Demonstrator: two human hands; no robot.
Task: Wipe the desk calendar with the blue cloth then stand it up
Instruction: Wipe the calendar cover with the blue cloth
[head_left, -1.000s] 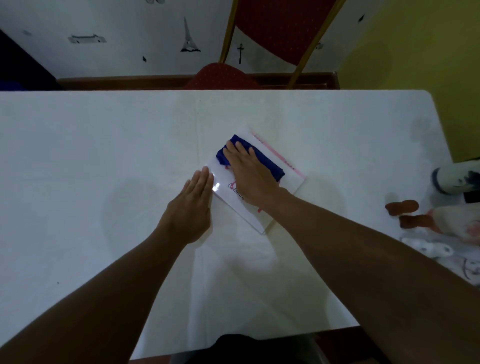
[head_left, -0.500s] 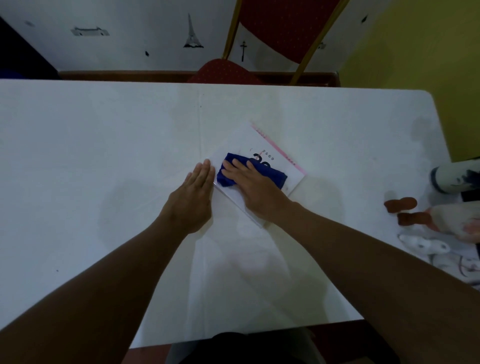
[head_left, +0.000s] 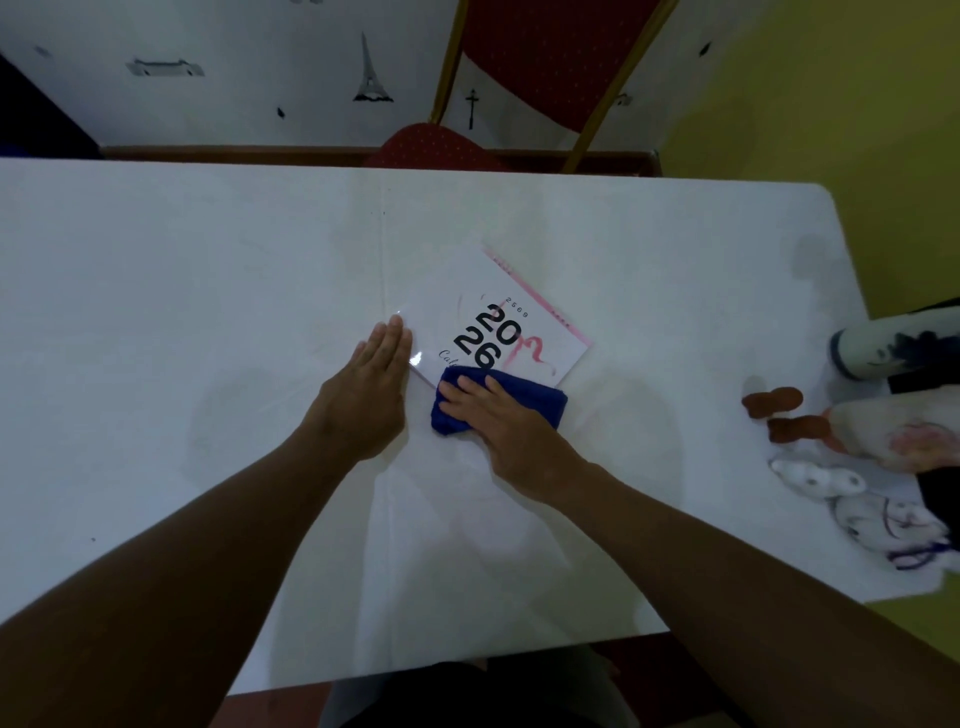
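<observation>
A white desk calendar (head_left: 498, 312) printed with "2026" and a pink edge lies flat and turned at an angle on the white table (head_left: 208, 291). A folded blue cloth (head_left: 524, 397) rests on the calendar's near corner. My right hand (head_left: 498, 421) presses flat on the cloth, fingers spread over it. My left hand (head_left: 369, 384) lies flat on the table with straight fingers, its fingertips against the calendar's left edge. The calendar's near corner is hidden under the cloth and hand.
A red chair with a gold frame (head_left: 524, 67) stands behind the table's far edge. At the right edge lie several soft toys and figures (head_left: 852, 441), with a white and dark cylinder (head_left: 883, 348) behind them. A yellow wall (head_left: 831, 104) runs along the right.
My right hand has drawn the blue cloth from the calendar's far part toward me to its near corner, uncovering the "2026" print. My left hand has stayed at the left edge.
</observation>
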